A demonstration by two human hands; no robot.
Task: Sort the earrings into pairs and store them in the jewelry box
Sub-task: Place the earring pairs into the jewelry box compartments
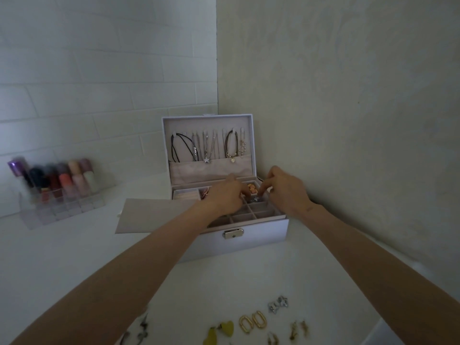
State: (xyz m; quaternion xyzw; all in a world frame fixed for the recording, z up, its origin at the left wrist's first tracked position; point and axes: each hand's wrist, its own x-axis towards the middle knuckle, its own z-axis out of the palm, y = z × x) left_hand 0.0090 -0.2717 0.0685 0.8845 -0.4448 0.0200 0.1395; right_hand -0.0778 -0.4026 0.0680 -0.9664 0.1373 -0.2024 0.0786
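Placing step. Both hands over the box [263, 236] compartments. Right hand [286, 192]: fingers pinched above a silver piece [255, 199], possibly an earring; grasp unclear. Left hand [227, 195]: curled, contents hidden. Unsorted earrings [252, 322] lie on the surface [249, 277]. Next: lift a matching pair.

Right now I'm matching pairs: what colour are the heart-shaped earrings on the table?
The heart earrings are yellow; head view.

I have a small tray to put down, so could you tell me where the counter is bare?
Bare: counter in front of the nail polish rack, and between the jewelry box and the loose earrings. Crowded: the near edge.
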